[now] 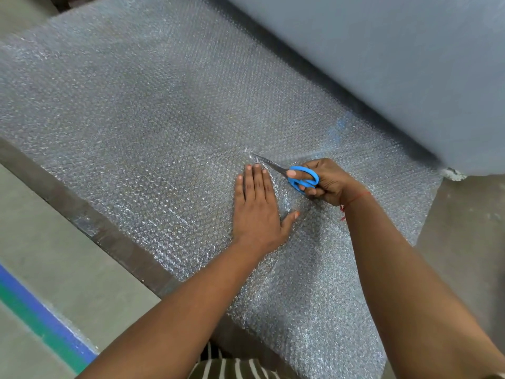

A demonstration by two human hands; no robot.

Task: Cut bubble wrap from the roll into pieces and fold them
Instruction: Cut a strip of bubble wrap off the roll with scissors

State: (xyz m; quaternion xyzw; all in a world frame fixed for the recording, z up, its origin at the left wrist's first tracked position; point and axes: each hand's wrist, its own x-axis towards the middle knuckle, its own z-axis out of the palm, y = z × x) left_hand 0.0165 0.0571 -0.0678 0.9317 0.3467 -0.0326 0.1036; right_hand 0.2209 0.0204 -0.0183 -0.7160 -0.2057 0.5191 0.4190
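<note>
Bubble wrap [153, 110] pressed by flat left hand [257, 209] — right hand [325, 181] fingers grasp blue scissors [297, 177].

The clear bubble wrap sheet [153, 110] lies spread flat over the desk [82, 212], running from the large grey roll [382, 58] at the far right down to the near edge, where it hangs over in front of the person. The left hand [257, 209] rests flat on the sheet near its middle, and just to its right the right hand [328, 181] holds the blue-handled scissors [289, 173], their blades pointing away and to the left into the sheet. The concrete floor [68, 269] lies to the left of the desk, with a blue and green floor stripe [41, 318] crossing it at the near left.
</note>
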